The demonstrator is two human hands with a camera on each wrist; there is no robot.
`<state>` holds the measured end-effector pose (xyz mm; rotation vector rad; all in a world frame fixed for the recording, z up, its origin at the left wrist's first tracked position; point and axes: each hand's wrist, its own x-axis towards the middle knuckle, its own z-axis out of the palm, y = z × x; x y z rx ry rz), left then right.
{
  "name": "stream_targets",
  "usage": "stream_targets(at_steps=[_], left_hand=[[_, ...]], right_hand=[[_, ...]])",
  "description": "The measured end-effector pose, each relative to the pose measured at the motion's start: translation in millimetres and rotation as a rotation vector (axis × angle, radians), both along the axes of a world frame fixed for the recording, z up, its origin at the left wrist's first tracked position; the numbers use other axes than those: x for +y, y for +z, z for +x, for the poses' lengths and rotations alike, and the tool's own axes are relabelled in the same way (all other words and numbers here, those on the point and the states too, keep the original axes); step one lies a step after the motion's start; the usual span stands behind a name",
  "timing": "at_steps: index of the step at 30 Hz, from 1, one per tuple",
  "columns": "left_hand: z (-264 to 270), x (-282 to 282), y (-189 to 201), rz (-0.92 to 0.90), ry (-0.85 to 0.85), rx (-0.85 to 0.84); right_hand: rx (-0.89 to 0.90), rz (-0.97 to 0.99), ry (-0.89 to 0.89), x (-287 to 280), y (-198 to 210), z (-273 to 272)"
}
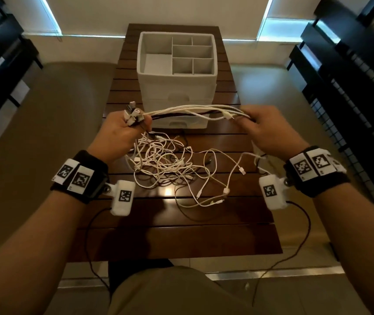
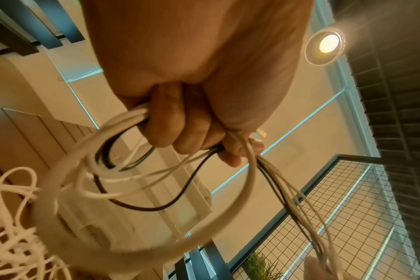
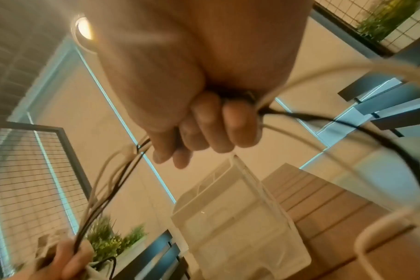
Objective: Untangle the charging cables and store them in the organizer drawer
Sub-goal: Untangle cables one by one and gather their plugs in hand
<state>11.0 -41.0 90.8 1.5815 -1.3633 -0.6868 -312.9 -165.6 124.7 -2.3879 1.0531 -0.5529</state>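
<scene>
The person's knee (image 1: 170, 289) is nearest, cut off at the bottom edge. Beyond it is a dark wooden table (image 1: 204, 235) made of slats.

On the table, nearer than the organizer (image 1: 177, 71), lies a messy pile (image 1: 170, 169) of white and dark cables. How many are in it is hard to make out.

Above the pile, the left hand (image 1: 122, 133) is curled tight round one end of a bunch of cables (image 1: 192, 111), with the plugs (image 1: 132, 113) sticking out past its knuckles. The right hand (image 1: 265, 130) is curled round the bunch farther along, so the bunch stretches between both hands, off the table, just in front of the organizer. Both wrist views are blurry, and the fingers (image 3: 240, 123) hide where the cables cross the palm.

The organizer is white and stands behind the cables. Its open top is split into small boxes. Its drawers (image 1: 181, 123) are partly hidden by the bunch; I cannot tell if any is pulled out.

Dark shelves (image 1: 351, 76) stand to each side of the organizer. A pale wall (image 1: 158, 10) with strips of light is behind it.
</scene>
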Motion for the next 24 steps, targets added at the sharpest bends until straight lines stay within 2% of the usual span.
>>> stream_targets(at_steps=[1, 2, 4, 5, 8, 11, 14, 17, 21, 24], left_hand=[[-2.0, 1.5, -2.5, 0.014, 0.0, 0.006], [-5.3, 2.8, -3.0, 0.029, -0.004, 0.012], [-13.1, 4.2, -3.1, 0.058, -0.019, 0.007], [-16.9, 4.8, -4.3, 0.069, -0.024, 0.005], [-23.1, 6.4, -9.3, 0.084, -0.034, 0.033], [-27.9, 7.1, -11.8, 0.105, -0.053, 0.027], [-25.0, 5.7, -11.0, 0.066, -0.001, 0.03], [-22.6, 4.8, -8.0, 0.052, 0.015, 0.017], [-26.0, 3.1, -9.1, 0.055, 0.011, 0.012], [-22.2, 1.1, -13.1, 0.078, 0.048, 0.018]], right_hand=[[0.008, -0.005, 0.013, 0.2, 2.3, -1.3], [0.108, 0.024, 0.036, 0.4, 2.6, -1.8], [0.434, 0.066, 0.042, -2.5, -5.8, -5.2], [0.567, 0.026, 0.003, -4.9, -10.8, -7.9], [0.795, -0.12, -0.133, -8.2, -23.8, -10.8], [0.99, -0.127, -0.181, -0.2, -35.9, -5.3], [0.9, -0.091, -0.157, -3.5, -37.4, -0.3], [0.64, 0.266, -0.039, -1.7, -42.7, 5.9], [0.548, 0.396, 0.02, 7.3, -62.7, 14.1], [0.292, 0.7, 0.044, 5.0, -74.2, 10.9]])
